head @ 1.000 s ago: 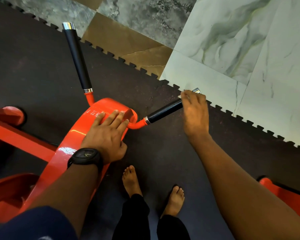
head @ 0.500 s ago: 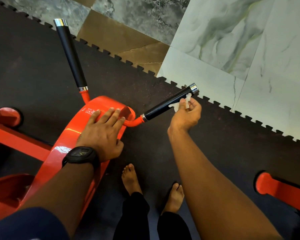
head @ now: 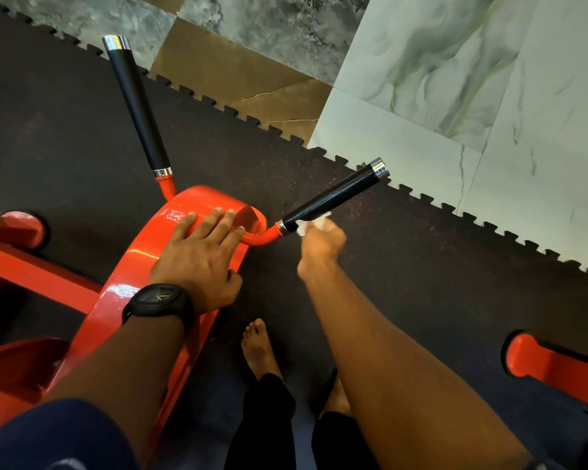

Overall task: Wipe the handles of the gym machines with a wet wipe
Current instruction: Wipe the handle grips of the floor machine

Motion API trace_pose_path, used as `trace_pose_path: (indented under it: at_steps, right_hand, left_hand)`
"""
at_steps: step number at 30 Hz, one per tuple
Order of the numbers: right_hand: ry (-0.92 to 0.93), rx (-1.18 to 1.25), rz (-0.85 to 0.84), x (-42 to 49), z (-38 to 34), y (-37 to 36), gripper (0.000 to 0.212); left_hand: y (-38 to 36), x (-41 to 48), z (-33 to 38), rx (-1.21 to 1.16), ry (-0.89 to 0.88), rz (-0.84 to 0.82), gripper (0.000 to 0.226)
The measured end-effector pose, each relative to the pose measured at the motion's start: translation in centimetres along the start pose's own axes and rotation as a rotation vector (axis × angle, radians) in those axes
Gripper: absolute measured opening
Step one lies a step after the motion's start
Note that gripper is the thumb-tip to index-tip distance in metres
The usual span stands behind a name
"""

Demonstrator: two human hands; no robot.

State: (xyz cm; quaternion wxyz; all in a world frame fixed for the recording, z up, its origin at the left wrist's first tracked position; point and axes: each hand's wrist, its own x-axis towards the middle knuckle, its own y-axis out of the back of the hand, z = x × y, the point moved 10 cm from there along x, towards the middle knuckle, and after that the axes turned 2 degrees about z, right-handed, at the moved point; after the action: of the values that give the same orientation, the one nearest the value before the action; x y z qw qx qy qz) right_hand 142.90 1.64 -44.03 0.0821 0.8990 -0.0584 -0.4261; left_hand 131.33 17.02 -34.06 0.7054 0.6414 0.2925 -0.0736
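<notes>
An orange machine arm (head: 123,300) carries two black handles with chrome caps. The right handle (head: 340,195) slants up to the right; the left handle (head: 136,103) points up and away. My right hand (head: 319,244) is shut on a white wet wipe (head: 311,224) and presses it against the underside of the right handle, close to its chrome collar at the inner end. My left hand (head: 201,256), with a black watch on the wrist, lies flat with spread fingers on the curved top of the orange arm.
Black rubber mat (head: 404,283) covers the floor, with a toothed edge against marble tiles (head: 455,79) at the top right. Orange frame parts stand at the left (head: 17,252) and lower right (head: 537,361). My bare feet (head: 258,347) are below the handle.
My right hand slid with the wipe down the right handle, from its chrome tip to the inner end near the orange bend. The left hand stayed on the orange arm.
</notes>
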Motion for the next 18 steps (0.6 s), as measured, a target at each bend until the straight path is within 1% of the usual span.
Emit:
trace_pose_path:
  at_steps: [2, 5, 7, 9, 12, 13, 15, 17, 18]
  right_hand:
    - [0.006, 0.035, 0.043, 0.0, 0.1, 0.0, 0.028]
    - [-0.072, 0.005, 0.024, -1.6, 1.9, -0.5, 0.028]
    - [-0.095, 0.119, 0.039, -1.3, 1.7, -0.4, 0.029]
    - [-0.062, 0.186, 0.071, -0.7, 0.6, 0.0, 0.030]
    - [-0.017, 0.010, 0.080, -1.4, 0.9, -0.2, 0.027]
    - [0.019, -0.069, 0.095, -1.9, 0.8, 0.0, 0.027]
    - [0.186, -0.174, 0.162, -2.3, -1.2, 0.9, 0.025]
    - [0.477, -0.278, 0.216, -2.6, -4.8, 1.5, 0.025]
    - [0.640, -0.373, 0.197, -3.1, -6.3, 1.1, 0.026]
  left_hand:
    - [0.0, 0.1, 0.0, -0.001, -0.002, -0.008, 0.083]
    - [0.1, 0.3, 0.1, 0.006, -0.008, -0.017, 0.080]
    - [-0.1, 0.1, 0.1, -0.003, -0.005, -0.012, 0.080]
    - [0.0, 0.0, 0.1, -0.017, -0.002, 0.014, 0.082]
    - [0.0, 0.1, 0.1, -0.016, -0.011, 0.015, 0.083]
    - [0.1, 0.1, 0.0, -0.017, -0.006, 0.009, 0.083]
    - [0.0, 0.1, 0.0, -0.018, -0.002, 0.000, 0.083]
    - [0.0, 0.1, 0.0, -0.022, -0.004, 0.003, 0.083]
    - [0.0, 0.1, -0.1, -0.027, -0.006, 0.007, 0.083]
